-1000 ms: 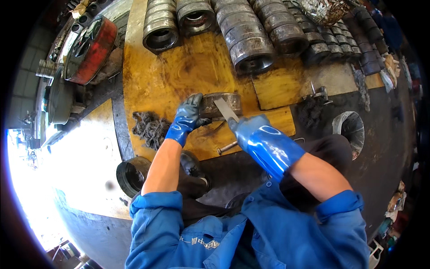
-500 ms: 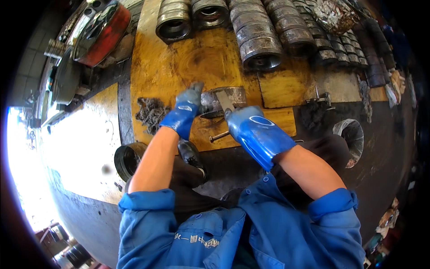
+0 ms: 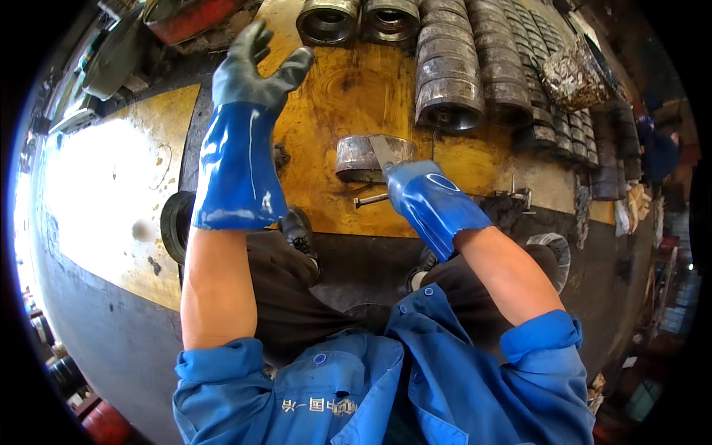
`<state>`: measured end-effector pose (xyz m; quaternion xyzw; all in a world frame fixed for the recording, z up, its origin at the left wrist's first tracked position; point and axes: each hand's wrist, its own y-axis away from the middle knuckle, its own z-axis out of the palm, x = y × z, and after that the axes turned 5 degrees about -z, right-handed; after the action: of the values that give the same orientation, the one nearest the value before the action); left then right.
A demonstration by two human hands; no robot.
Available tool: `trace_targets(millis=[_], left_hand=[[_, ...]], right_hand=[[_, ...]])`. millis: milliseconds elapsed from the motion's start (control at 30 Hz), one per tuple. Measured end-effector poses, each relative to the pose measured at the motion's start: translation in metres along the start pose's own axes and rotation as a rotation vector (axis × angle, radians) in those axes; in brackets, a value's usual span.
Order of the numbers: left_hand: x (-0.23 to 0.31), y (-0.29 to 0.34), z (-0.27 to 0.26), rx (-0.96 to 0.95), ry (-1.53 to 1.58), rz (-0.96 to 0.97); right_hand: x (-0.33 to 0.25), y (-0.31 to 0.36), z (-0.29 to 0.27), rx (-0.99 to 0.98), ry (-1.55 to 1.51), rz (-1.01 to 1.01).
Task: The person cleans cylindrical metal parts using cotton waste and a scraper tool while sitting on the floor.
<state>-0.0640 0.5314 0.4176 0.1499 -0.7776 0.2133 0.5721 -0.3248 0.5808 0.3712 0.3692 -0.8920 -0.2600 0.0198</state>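
My right hand (image 3: 426, 194), in a blue rubber glove, is closed around a flat metal scraper (image 3: 381, 150). The scraper's blade lies across a short, dull metal ring (image 3: 360, 158) on the stained yellow board (image 3: 326, 215). A bolt-like rod (image 3: 368, 200) juts out leftward beside the right glove; whether that hand also grips it, I cannot tell. Raised to the far left of the ring is my left hand (image 3: 256, 70), gloved alike, with its fingers spread and nothing in it. The left glove mostly hides a dark rag (image 3: 280, 156).
Rows of stacked metal rings (image 3: 449, 81) line the far side and right. A clamp-like metal piece (image 3: 525, 196) lies right of the board. By my left leg stands a dark round container (image 3: 176, 226); a plastic-lined bucket (image 3: 552, 256) is near my right knee. Far left is a red drum (image 3: 182, 18).
My left hand has let go of the ring's left side and moved up and left, fingers opening. The right hand keeps the scraper at the ring. The view has shifted somewhat.
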Motion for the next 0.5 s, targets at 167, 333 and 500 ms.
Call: trace_targets(millis=[167,333,500], left_hand=[[0.01,-0.002,-0.002,0.034,-0.349,0.084],[0.001,-0.009,0.008,0.072,-0.237,0.137],[0.044,-0.001,-0.028,0.079,-0.294,0.04]], right_hand=[[-0.001,0.003,0.003,-0.252,0.148,0.006],[-0.015,0.017,-0.03,-0.026,0.017,0.053],[-0.009,-0.017,-0.02,-0.05,0.135,0.062]])
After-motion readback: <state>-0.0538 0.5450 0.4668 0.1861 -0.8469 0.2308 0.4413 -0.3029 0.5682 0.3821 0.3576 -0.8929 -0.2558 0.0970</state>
